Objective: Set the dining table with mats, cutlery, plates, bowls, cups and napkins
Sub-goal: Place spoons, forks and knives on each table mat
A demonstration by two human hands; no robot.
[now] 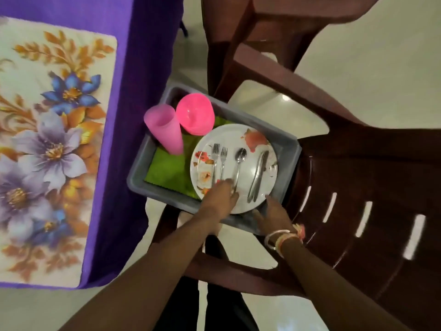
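Note:
A grey tray (290,149) sits on a brown plastic chair seat. In it lies a white floral plate (250,137) carrying two forks (219,154), a spoon (239,158) and knives (259,173). My left hand (218,201) reaches onto the plate's near edge, its fingertips curled over the handle ends of the forks and spoon. At the plate's near right rim my right hand (272,216) holds on, thumb on top and fingers below. Stacked pink cups (164,130), pink bowls (195,113) and green napkins (167,170) fill the tray's left part. A floral mat (47,139) lies on the table.
The table with its purple cloth (143,68) stands to the left, its edge close beside the tray. The brown chair (358,199) has its slatted back at the right, and a second brown chair (274,32) stands behind. Pale floor tiles show around them.

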